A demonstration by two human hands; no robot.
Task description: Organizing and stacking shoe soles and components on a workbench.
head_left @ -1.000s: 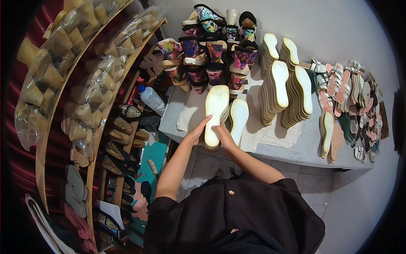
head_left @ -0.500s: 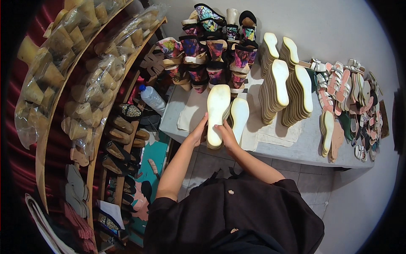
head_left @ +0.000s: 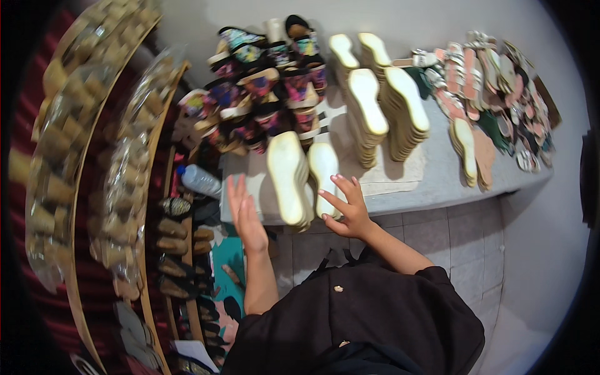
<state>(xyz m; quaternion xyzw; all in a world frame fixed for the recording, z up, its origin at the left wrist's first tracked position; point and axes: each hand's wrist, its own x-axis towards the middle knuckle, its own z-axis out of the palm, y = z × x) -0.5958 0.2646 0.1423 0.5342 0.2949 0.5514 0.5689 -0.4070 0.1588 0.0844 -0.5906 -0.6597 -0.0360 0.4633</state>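
Observation:
Two stacks of pale, sole-shaped insoles stand at the table's front edge. The taller, left stack leans a little and overhangs the edge. Just right of it is the other front stack. My left hand is held up left of the taller stack, fingers stretched and nothing in it. My right hand has its fingers spread at the near right side of the right-hand stack. Its fingertips overlap that stack in view; I cannot tell if they touch it. Neither hand holds anything.
Taller insole stacks stand behind on the grey table. Colourful wedge shoes are piled at the back left, sandals at the right. A water bottle and shelves of bagged wooden heels are on the left.
Both hands have let go of the taller front stack and moved apart, the left to the left, the right to the right. The view has shifted, so the table's contents sit further left.

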